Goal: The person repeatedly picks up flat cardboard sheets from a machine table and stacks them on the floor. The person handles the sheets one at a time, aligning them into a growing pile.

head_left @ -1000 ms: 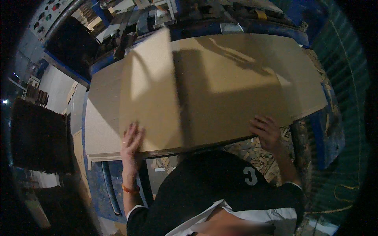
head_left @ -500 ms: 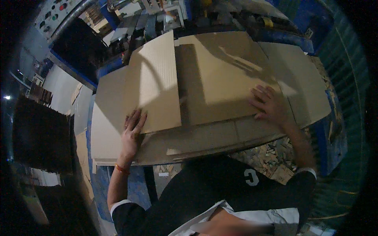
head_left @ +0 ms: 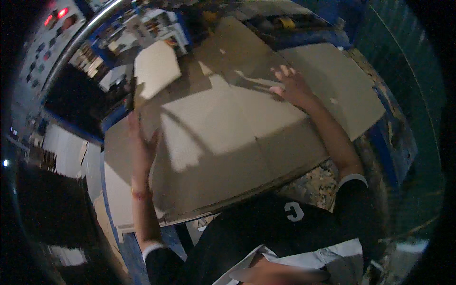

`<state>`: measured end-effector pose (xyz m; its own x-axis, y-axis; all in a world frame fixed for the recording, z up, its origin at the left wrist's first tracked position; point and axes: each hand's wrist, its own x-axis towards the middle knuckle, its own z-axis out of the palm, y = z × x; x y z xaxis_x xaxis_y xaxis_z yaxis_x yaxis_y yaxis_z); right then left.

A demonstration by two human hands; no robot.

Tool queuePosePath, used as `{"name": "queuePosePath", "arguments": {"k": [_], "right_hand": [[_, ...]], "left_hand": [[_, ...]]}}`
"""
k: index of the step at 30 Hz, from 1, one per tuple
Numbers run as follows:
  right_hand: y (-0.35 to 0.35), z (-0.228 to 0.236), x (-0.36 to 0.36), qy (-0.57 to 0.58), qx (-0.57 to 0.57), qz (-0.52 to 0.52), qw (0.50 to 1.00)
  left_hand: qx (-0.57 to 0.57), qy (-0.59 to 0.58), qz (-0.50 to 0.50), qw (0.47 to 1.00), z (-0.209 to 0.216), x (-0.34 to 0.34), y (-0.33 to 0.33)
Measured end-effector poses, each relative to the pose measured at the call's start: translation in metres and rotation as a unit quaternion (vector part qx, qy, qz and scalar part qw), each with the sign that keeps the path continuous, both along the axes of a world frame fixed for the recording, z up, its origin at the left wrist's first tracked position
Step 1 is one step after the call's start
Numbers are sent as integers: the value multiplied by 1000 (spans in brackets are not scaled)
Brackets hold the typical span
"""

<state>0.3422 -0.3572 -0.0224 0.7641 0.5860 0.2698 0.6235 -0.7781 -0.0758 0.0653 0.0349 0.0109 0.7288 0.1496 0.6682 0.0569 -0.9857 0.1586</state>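
A brown cardboard sheet with a raised left flap (head_left: 156,71) and a far panel (head_left: 232,43) lies against the machine at the back. Nearer to me, a stack of large flat cardboard sheets (head_left: 223,166) covers the table. My left hand (head_left: 142,137), somewhat blurred, is at the stack's left side below the flap, its thumb held away from the fingers. Over the right part of the cardboard is my right hand (head_left: 295,89), open with fingers spread, near the far sheet's right edge. Neither hand visibly grips anything.
A blue-framed machine (head_left: 304,35) stands across the back. At upper left are a control panel (head_left: 40,61) with a lit red light and a metal rail (head_left: 78,40). Cardboard scraps (head_left: 308,190) lie below the table's front edge. A green corrugated surface (head_left: 408,95) rises at right.
The upper cardboard sheet has moved away from me toward the machine, baring more of the stack. Both hands have moved forward. A red light now glows on the panel.
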Motion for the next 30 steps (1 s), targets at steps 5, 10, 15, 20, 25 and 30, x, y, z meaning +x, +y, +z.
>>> {"name": "queuePosePath", "arguments": {"k": [5, 10, 15, 20, 25, 30], "right_hand": [[-147, -4, -75, -135, 165, -306, 928], [-197, -40, -106, -17, 93, -446, 890], [-185, -49, -78, -76, 134, -382, 911], [-173, -37, -63, -126, 231, -382, 886], [-195, -18, -30, -193, 723, -154, 645], [-234, 44, -27, 98, 804, -37, 585]], "left_hand": [[-25, -180, 253, 950, -47, -158, 18], [-30, 41, 470, 881, -131, -297, 59], [7, 128, 643, 755, -132, -288, 54], [-141, 231, 628, 730, -46, -233, 12], [-375, -369, 384, 758, -28, -231, 36], [-587, -304, -7, 750, -45, -258, 93]]}}
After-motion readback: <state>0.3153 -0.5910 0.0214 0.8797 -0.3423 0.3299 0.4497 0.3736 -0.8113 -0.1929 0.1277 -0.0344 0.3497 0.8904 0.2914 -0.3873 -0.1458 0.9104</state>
